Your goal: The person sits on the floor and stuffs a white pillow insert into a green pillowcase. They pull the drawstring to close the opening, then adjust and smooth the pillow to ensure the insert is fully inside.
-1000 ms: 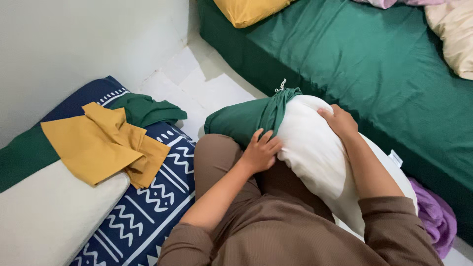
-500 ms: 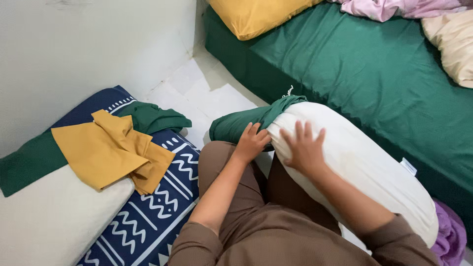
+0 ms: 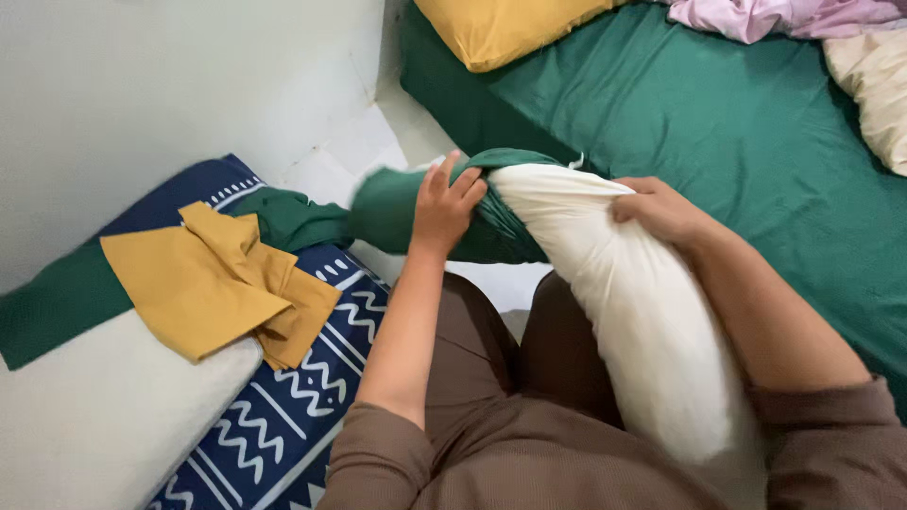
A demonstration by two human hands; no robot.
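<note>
the long white bolster [image 3: 642,321] lies across the lap, its far end sheathed in a bunched green cover [image 3: 416,212]. left hand [image 3: 442,203] clamps the cover's gathered edge; right hand [image 3: 661,210] pinches the bolster's fabric. green mattress [image 3: 756,142] just beside, white wall [image 3: 170,85] near.

Green cover's [image 3: 397,203] far end blurred

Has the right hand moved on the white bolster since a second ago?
Yes. The right hand slid down to the bolster's middle, then returned to pinch the white bolster near its top, toward the green mattress.
</note>
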